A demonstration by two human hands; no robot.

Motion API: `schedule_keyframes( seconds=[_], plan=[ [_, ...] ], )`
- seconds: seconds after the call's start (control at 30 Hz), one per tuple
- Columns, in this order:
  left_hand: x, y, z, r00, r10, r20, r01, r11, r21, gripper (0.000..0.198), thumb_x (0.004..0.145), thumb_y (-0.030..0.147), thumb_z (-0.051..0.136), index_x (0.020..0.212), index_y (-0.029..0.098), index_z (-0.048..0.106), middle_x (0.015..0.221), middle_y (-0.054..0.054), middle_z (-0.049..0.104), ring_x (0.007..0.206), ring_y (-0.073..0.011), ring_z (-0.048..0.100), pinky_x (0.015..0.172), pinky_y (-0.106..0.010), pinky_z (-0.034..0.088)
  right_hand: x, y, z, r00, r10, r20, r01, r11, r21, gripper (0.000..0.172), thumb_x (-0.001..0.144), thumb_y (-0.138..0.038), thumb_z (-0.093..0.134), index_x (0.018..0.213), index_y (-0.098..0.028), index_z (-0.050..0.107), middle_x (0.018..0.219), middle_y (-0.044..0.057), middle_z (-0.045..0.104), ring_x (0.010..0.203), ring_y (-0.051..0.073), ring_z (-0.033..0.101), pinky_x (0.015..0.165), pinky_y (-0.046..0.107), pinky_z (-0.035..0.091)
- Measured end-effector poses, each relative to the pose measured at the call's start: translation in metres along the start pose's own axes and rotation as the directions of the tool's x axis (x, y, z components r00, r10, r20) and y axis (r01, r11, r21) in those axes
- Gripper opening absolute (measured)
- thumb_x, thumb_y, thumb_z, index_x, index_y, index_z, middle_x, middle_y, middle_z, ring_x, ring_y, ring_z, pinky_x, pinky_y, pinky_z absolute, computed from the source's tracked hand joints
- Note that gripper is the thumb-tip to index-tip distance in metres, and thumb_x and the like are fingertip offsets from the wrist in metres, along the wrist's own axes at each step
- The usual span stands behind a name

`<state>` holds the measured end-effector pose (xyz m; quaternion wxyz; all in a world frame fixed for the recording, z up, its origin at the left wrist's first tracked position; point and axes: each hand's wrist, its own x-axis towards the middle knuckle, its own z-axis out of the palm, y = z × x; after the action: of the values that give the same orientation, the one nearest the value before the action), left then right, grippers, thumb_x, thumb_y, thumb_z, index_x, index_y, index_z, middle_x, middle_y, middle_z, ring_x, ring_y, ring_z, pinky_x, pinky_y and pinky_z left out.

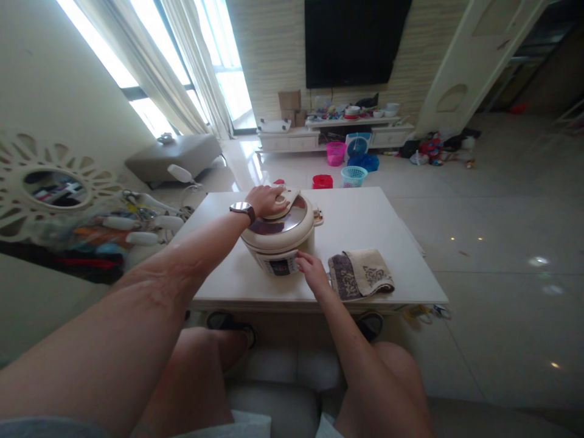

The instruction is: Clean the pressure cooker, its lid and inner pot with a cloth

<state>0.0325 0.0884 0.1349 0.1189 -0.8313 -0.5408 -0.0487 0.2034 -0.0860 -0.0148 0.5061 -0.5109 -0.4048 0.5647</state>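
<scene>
A cream electric pressure cooker (278, 243) stands upright on a white table, its dark control panel facing me. My left hand (267, 201), with a watch (243, 210) on the wrist, lies over the lid handle (288, 199), fingers curled round it. The lid looks seated on the body; its far side is partly hidden by my hand. Low at the front, my right hand (310, 266) touches the right edge of the control panel (280, 266) with thumb and fingers drawn together. Just right of that hand is a folded beige and brown patterned towel (362, 274).
The white table (351, 213) reaches close to my knees. Beyond it on the floor are a red bucket (322, 181), a light-blue basket (354, 176) and a pink basket (336, 154). A lamp with several white shades (168, 222) stands left of the table.
</scene>
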Motion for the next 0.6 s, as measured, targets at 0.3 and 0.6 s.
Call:
schedule_keyframes(
  seconds=[0.3, 0.6],
  plan=[
    [-0.004, 0.01, -0.006, 0.993, -0.118, 0.015, 0.118, 0.993, -0.02, 0.063, 0.096, 0.069, 0.045, 0.123, 0.021, 0.073, 0.12, -0.02, 0.077, 0.112, -0.0406, 0.072, 0.087, -0.045, 0.05, -0.001, 0.002, -0.001, 1.0, -0.012, -0.004, 0.012, 1.0, -0.005, 0.052, 0.074, -0.044, 0.074, 0.118, -0.021, 0.084, 0.134, 0.009, 0.078, 0.129, 0.033, 0.069, 0.115, 0.051, 0.053],
    [-0.005, 0.025, -0.009, 0.961, -0.275, 0.033, 0.277, 0.957, -0.084, 0.065, 0.097, 0.068, 0.045, 0.129, 0.018, 0.072, 0.126, -0.022, 0.075, 0.119, -0.0422, 0.07, 0.094, -0.049, 0.051, 0.0, 0.003, 0.0, 1.0, -0.01, 0.005, 0.01, 1.0, -0.003, 0.054, 0.072, -0.044, 0.074, 0.119, -0.02, 0.083, 0.135, 0.01, 0.077, 0.13, 0.033, 0.069, 0.114, 0.051, 0.053]
  ],
)
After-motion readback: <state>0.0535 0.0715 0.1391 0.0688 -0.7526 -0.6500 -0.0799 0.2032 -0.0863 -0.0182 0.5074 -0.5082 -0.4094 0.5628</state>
